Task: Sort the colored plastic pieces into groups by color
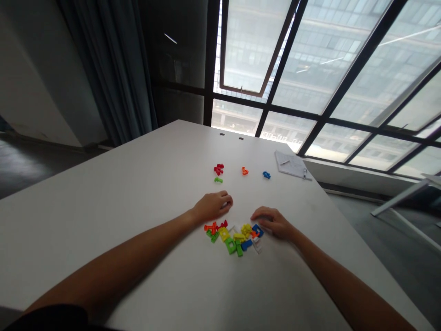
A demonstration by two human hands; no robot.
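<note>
A pile of loose plastic pieces [239, 237] lies on the white counter [155, 184]; the clock is centred on it. The left hand [213, 206] rests at 11 o'clock with its fingers curled; whether they pinch anything I cannot tell. The right hand [274, 222], at 2 o'clock, has its fingers loosely bent and parted from the thumb, just beside a blue piece [260, 231].

The heaped pieces overlap, so pulling one out could drag its neighbours along. The left wrist sits close to an orange piece [210, 227] and might nudge it. Farther out are red pieces [219, 170] near 12, with a green piece [218, 180] just below at their 6, orange bits [245, 171] at 12 and blue bits [266, 174] at 1; a careless reach could mix them.

No container shows: every piece lies directly on the counter.
</note>
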